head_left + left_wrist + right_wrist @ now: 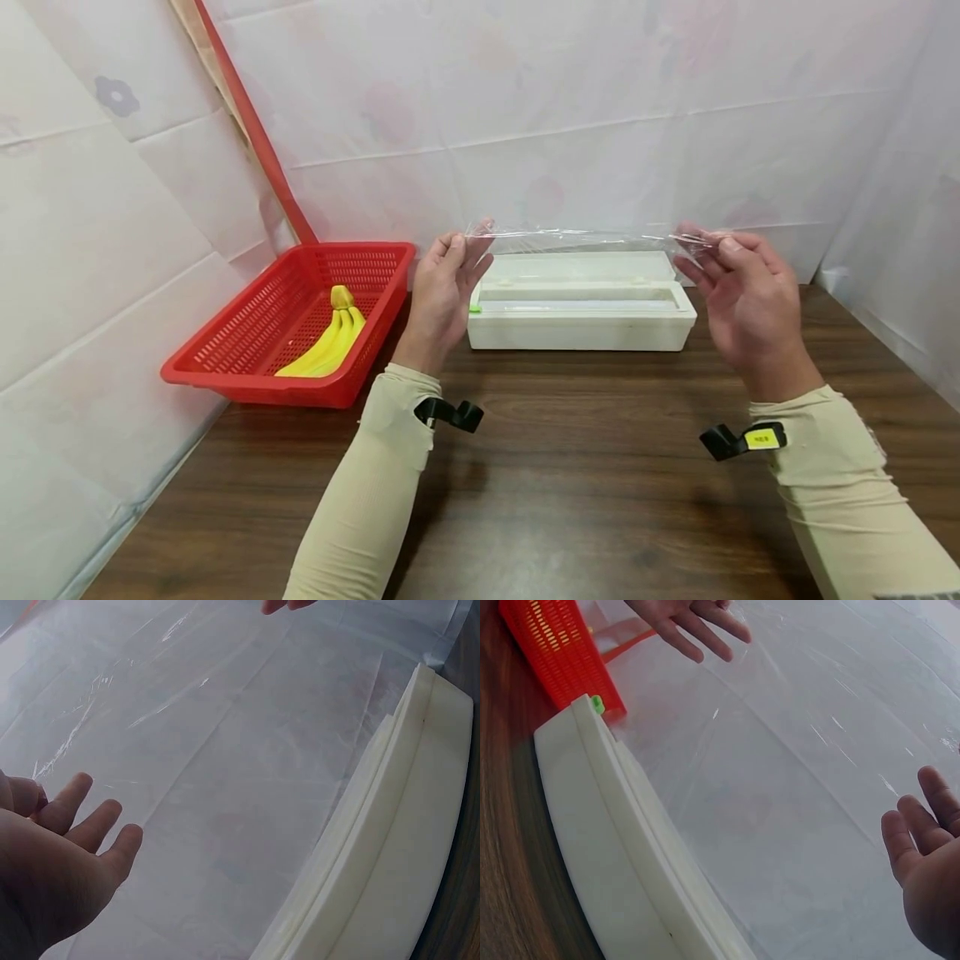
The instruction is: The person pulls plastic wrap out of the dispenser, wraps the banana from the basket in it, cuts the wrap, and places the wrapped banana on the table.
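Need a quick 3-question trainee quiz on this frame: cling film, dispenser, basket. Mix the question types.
1. True or false: both hands pinch the top edge of the cling film.
2. What lies in the red basket?
A. bananas
B. apples
C. nothing
3. Fill in: the film rises from the white ____ on the table.

Key:
1. True: left hand and right hand each pinch a corner, film stretched between them.
2. A: yellow bananas.
3. dispenser box, lid open.
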`<state>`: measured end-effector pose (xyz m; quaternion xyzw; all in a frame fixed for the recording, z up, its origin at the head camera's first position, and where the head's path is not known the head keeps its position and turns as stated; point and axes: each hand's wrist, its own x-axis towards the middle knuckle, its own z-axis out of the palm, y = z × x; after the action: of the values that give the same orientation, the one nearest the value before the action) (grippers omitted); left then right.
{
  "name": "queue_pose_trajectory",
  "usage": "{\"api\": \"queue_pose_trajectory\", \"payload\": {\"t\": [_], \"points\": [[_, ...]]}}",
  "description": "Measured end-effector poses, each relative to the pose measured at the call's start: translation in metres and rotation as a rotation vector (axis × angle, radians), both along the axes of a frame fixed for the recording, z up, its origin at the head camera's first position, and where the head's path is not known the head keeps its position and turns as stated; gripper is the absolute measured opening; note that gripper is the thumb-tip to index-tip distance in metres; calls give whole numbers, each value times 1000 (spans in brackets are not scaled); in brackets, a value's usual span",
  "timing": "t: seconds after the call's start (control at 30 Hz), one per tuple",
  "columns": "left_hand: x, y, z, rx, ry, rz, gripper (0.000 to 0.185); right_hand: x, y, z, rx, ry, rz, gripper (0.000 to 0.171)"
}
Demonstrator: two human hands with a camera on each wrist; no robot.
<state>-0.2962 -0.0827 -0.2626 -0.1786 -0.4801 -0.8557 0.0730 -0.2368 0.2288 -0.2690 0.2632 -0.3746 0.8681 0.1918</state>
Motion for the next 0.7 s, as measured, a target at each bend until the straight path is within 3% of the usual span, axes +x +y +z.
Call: {"api": "queue_pose_trajectory", "payload": {"t": [0.47,0.7], "points": [[2,-1,4,24,39,0,14,3,-1,5,-23,-6,11,14],[3,-1,6,40,55,-7,15,3,-1,6,-76,3,72,16]]}}
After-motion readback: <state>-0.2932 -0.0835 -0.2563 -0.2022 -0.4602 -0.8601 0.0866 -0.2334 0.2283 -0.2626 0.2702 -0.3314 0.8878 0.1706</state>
